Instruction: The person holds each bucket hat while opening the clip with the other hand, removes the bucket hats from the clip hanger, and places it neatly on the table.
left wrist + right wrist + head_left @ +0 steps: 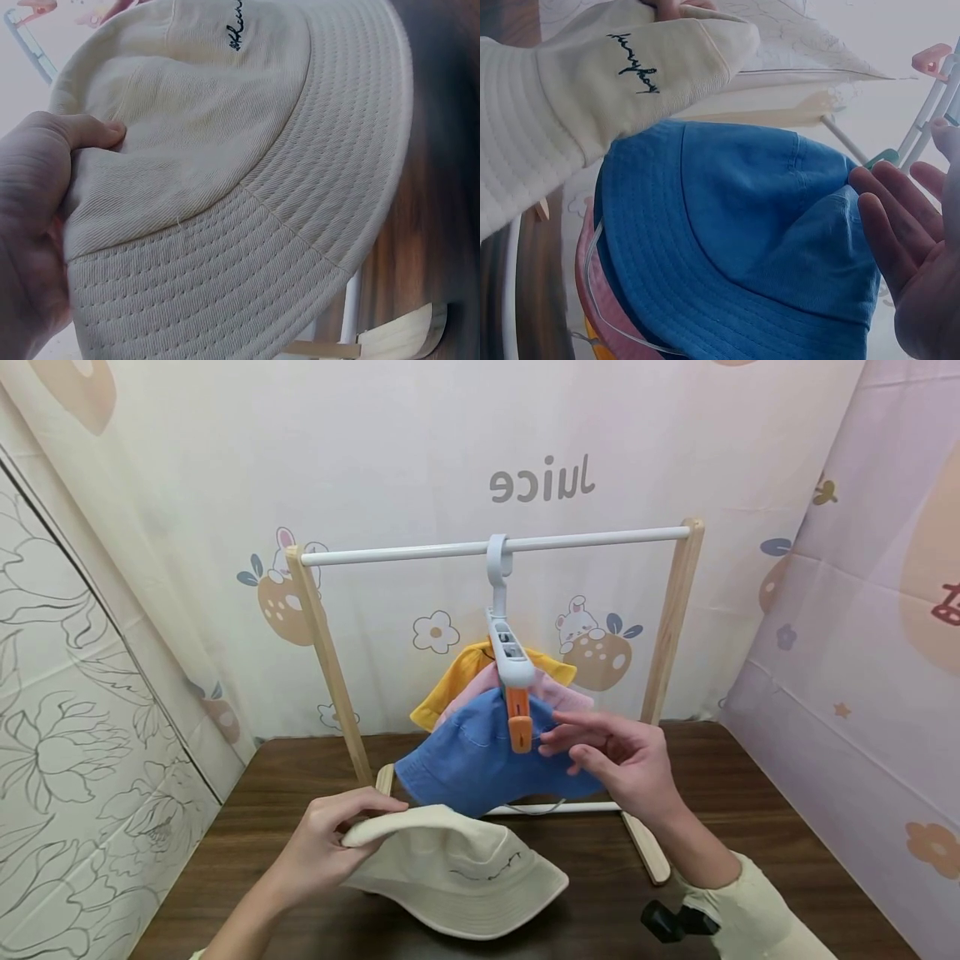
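Observation:
A cream bucket hat (465, 868) with dark script stitching hangs low in front of the rack. My left hand (333, 839) grips it, and the left wrist view shows the thumb pressed on the crown of the hat (195, 135). My right hand (622, 760) is beside a blue bucket hat (480, 752), its fingers loosely extended near the hat's crown; it holds nothing. The blue hat hangs by an orange clip (520, 731) on a pale grey hanger (512, 652). Behind it hang a pink hat (558, 692) and a yellow hat (450, 685), both partly hidden.
A wooden-legged rack with a white top bar (405, 552) carries the hanger. It stands on a dark wooden table (300, 768). Printed curtains (375, 468) close off the back and sides. A black device (675, 922) sits at the right wrist.

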Motion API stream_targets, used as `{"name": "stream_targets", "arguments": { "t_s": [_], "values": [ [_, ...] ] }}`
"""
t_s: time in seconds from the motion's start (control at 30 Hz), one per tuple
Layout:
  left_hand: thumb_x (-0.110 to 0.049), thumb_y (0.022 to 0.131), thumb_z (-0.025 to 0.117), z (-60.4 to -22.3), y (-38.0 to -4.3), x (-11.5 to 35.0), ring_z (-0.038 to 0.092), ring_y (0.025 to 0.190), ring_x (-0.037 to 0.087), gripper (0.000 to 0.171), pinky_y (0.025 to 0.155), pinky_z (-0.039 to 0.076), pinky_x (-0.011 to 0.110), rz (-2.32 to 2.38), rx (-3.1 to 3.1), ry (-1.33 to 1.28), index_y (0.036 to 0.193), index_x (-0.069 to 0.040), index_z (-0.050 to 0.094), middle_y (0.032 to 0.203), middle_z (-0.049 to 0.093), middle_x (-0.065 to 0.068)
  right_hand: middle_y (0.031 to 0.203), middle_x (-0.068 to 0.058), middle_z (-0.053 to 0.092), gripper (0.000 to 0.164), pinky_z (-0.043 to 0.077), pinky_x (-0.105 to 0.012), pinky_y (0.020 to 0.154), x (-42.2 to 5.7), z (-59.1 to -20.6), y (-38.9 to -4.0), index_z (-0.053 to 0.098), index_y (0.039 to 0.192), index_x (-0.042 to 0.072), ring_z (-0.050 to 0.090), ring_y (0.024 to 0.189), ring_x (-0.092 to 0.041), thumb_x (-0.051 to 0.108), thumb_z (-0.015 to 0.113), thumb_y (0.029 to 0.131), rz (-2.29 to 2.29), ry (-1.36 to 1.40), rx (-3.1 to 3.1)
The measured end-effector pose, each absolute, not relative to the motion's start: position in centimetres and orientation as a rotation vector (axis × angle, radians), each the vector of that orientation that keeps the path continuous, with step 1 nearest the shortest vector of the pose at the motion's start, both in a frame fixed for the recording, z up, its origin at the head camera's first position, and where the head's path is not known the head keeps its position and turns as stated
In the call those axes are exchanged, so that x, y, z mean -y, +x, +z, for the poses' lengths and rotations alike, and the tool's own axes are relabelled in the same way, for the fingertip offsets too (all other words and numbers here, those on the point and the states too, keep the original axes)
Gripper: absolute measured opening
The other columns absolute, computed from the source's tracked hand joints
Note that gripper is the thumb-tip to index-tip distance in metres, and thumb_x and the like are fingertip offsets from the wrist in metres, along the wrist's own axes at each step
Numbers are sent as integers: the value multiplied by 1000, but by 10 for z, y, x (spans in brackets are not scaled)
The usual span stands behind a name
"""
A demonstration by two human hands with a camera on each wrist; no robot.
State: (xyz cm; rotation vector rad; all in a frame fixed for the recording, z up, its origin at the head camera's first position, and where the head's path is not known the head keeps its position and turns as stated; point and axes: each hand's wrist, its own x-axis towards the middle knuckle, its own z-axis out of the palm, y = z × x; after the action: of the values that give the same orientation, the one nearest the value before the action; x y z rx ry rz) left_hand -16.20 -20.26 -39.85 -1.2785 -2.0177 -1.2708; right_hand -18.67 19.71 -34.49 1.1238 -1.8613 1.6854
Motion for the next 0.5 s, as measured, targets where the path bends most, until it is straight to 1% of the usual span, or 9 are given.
{"name": "stream_targets", "arguments": {
  "t_s": [0.2,0.33,0.5],
  "values": [
    [29,79,80,-399,-160,213,63,76,4,57,59,52,11,-1293,2084,-1225,121,-10,79,104,83,9,122,16,86,29,67,-21,73,-199,-346,-187,71,135,-12,85,104,-3,-3,69,108,1676,1104,1872],
    [28,80,81,-399,-159,218,65,78,4,55,58,52,12,-1292,2104,-1187,119,-11,80,105,83,7,121,16,86,29,66,-21,73,-200,-346,-187,72,135,-12,85,103,-3,-2,70,108,1676,1095,1864],
    [29,80,81,-397,-159,225,62,72,4,56,55,47,12,-1289,2102,-1149,119,-12,80,103,82,3,122,16,86,29,67,-21,74,-201,-346,-188,72,136,-9,85,104,-3,-3,69,108,1686,1094,1863]
  ]
}}
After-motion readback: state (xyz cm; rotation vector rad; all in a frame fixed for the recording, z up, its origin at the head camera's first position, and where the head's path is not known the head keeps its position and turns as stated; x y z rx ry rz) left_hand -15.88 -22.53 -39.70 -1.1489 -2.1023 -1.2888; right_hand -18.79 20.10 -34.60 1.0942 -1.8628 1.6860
